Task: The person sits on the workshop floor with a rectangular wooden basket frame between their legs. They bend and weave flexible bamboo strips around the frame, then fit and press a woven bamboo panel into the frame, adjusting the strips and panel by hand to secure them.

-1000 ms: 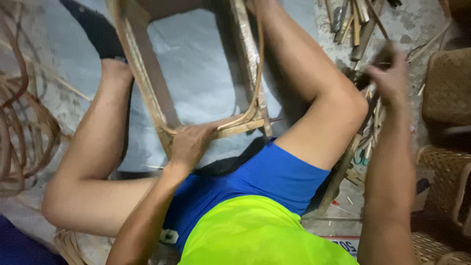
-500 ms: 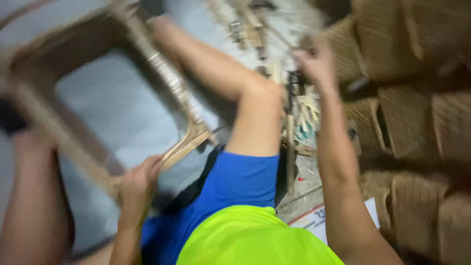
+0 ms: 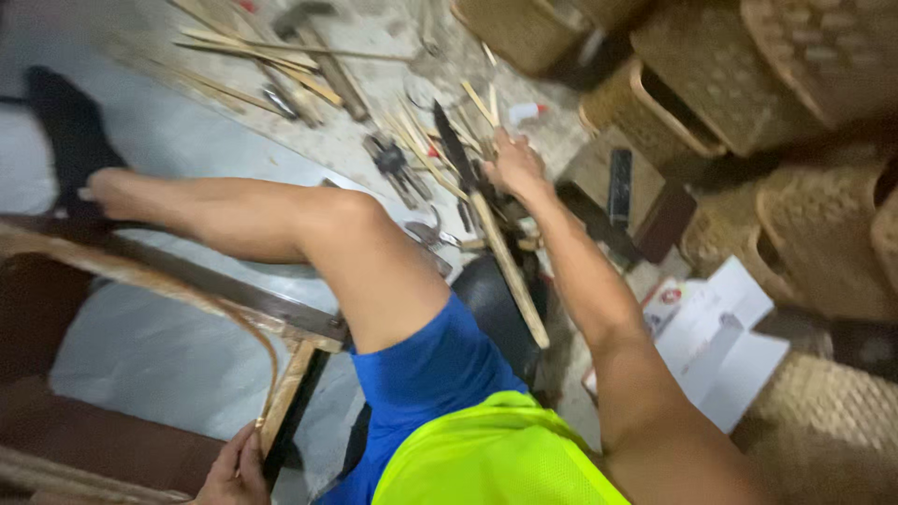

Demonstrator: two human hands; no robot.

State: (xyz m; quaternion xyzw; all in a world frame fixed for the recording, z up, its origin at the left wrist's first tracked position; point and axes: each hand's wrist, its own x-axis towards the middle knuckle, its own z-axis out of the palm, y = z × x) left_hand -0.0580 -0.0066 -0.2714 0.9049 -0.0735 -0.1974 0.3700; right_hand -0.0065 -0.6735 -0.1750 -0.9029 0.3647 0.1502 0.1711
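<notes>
My left hand [image 3: 234, 468] still grips the wooden frame [image 3: 281, 397] at its near corner. My right hand [image 3: 513, 166] has come down onto the tool pile [image 3: 440, 164] beside the baskets [image 3: 692, 103], fingers closing narrow; whether they grip anything, I cannot tell.

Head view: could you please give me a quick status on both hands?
Left hand gripping wooden frame. Right hand down among scattered cane strips and tools. Bent knee between them.
</notes>
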